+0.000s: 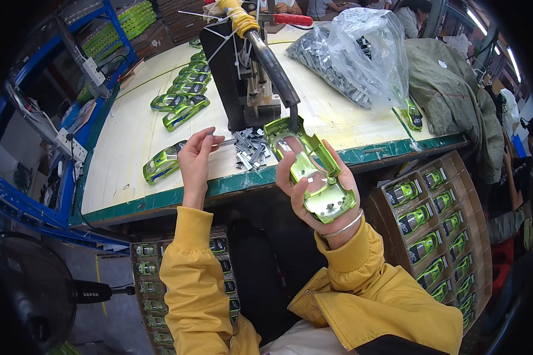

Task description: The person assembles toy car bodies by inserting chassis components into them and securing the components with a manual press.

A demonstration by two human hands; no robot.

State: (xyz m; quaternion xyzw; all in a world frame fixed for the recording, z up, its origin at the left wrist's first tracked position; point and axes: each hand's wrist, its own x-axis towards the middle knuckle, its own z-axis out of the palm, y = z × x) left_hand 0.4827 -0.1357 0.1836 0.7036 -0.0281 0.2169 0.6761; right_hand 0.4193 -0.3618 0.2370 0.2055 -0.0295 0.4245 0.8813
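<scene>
Car shell, green (331, 201), one: hollow side up, tilted, held above the front edge of the table (117, 208); its far end overlaps the foot of a dark lever (274, 68) in view, contact cannot be told.
Right hand (345, 184), one: gripping the shell from beneath and the side, fingers curled round its near half.
Left hand (195, 161), one: thumb and fingertips pinched on a slim grey piece (224, 142), beside the heap.
Small grey parts (251, 149), one loose heap: on the table, between the hands, before the black press (222, 77).
Finished-looking green car (163, 164), one: on the table, just left of the left hand.
Green cars (186, 89), one row: further back, left of the press.
Clear plastic bag (361, 50), one: grey parts inside, right of the press.
Partitioned carton (391, 228), one: green cars in compartments, right of the person.
Fan (32, 290), one: lower left.
</scene>
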